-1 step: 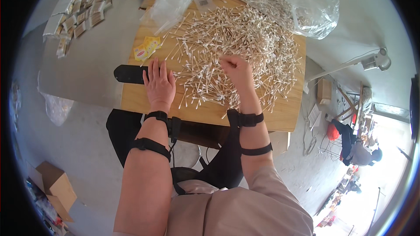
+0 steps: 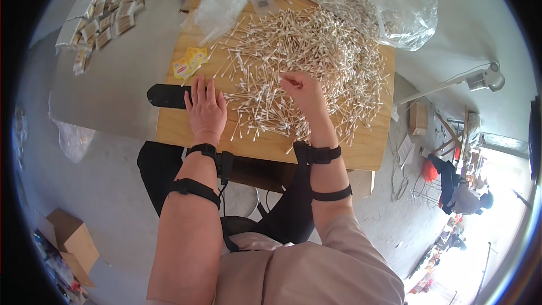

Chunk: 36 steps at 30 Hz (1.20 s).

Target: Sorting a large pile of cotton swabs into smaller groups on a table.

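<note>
A broad heap of cotton swabs (image 2: pixel 316 39) with pale sticks and white tips spreads over the wooden table. My left hand (image 2: pixel 206 104) lies flat, fingers stretched, at the heap's left edge. Its fingertips are beside the right end of a flat black strip (image 2: pixel 164 96), which sticks out past the table's left side. Over the near middle of the heap, my right hand (image 2: pixel 305 89) is closed in a pinch, thumb against fingers; whatever is between the fingertips is too small to make out. Yellow printed cards (image 2: pixel 190 63) lie just beyond my left hand.
A large clear bag of swabs (image 2: pixel 361 0) slumps at the table's far right, and empty plastic bags (image 2: pixel 220 8) lie far left. Small packs (image 2: pixel 116 14) cover part of a grey table (image 2: pixel 107 85) on the left. A cardboard box (image 2: pixel 73 243) stands on the floor.
My right hand has shifted slightly to the left over the swabs, still pinched. The left hand has not moved.
</note>
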### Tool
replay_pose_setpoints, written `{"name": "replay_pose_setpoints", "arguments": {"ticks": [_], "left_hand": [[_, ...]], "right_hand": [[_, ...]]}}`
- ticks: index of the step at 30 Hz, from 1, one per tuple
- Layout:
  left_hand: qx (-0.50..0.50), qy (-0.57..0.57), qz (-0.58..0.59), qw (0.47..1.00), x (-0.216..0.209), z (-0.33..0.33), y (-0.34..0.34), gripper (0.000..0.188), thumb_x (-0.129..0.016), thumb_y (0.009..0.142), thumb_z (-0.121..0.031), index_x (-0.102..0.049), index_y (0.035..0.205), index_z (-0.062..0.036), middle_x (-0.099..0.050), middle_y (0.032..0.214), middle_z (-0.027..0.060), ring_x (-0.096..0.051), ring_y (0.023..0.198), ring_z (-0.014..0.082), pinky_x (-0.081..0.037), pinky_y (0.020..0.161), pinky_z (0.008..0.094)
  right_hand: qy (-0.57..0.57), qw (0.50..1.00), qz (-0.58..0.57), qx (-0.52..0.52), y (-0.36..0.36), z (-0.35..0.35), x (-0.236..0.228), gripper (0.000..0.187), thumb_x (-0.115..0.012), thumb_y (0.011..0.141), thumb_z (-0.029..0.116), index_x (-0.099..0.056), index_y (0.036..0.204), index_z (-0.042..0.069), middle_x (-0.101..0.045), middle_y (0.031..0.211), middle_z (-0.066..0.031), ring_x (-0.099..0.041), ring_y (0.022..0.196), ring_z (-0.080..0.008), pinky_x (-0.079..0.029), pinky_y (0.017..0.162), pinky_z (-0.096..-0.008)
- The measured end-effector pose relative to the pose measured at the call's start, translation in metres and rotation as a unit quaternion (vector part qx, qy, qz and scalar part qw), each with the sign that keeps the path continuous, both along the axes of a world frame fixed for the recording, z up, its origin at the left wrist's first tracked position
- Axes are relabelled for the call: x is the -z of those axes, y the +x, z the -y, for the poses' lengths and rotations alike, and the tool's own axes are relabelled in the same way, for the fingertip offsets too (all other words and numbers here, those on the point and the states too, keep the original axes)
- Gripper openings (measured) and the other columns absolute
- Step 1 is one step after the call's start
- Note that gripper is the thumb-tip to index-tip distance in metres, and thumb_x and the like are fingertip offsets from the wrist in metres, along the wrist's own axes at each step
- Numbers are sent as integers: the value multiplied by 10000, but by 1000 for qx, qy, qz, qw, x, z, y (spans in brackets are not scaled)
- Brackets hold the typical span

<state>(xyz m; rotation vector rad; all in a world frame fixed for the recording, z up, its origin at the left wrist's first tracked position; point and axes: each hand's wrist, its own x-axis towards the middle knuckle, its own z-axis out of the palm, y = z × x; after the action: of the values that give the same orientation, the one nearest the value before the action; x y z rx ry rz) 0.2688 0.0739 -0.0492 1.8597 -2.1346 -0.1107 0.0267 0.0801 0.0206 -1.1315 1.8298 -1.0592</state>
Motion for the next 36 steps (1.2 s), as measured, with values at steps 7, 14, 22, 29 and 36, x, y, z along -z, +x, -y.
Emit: {"name": "replay_pose_setpoints", "arguments": {"ticks": [7,14,22,29,36], "left_hand": [[-1,-1,2,1000,-1,1,1,423,-484,938,-296,-483,1314,-102,-395,1446,98,-318,1371,260,-215,1127,501],[4,8,-6,1000,-1,-2,0,426,-479,939,-297,-485,1317,-99,-385,1454,97,-302,1379,262,-205,1130,498],[0,-3,-5,1000,2,1,0,422,-479,939,-295,-488,1314,-102,-382,1457,91,-303,1380,249,-211,1129,494],[-2,4,1,1000,1,1,-1,422,-471,946,-300,-482,1319,-104,-384,1455,91,-305,1379,246,-206,1133,496],[-2,14,4,1000,-2,0,0,431,-465,950,-302,-473,1332,-103,-375,1464,92,-298,1384,254,-195,1137,496]], "right_hand": [[-62,941,-329,-39,9,47,15,129,-688,811,179,-686,860,60,-637,873,-119,-617,794,-302,-502,715,-396],[-150,934,-325,-4,2,50,30,114,-675,808,146,-623,816,45,-632,819,-111,-613,754,-308,-499,679,-401],[-220,950,165,148,-24,-10,3,92,-592,857,-25,-515,813,-3,-671,993,-179,-669,858,-250,-565,758,-322],[-185,787,507,297,-35,-43,7,92,-512,937,5,-493,848,19,-612,802,-117,-656,810,-278,-591,766,-371],[-46,993,71,78,-14,10,18,64,-590,908,125,-615,907,66,-567,783,-45,-611,722,-179,-501,623,-322]]}}
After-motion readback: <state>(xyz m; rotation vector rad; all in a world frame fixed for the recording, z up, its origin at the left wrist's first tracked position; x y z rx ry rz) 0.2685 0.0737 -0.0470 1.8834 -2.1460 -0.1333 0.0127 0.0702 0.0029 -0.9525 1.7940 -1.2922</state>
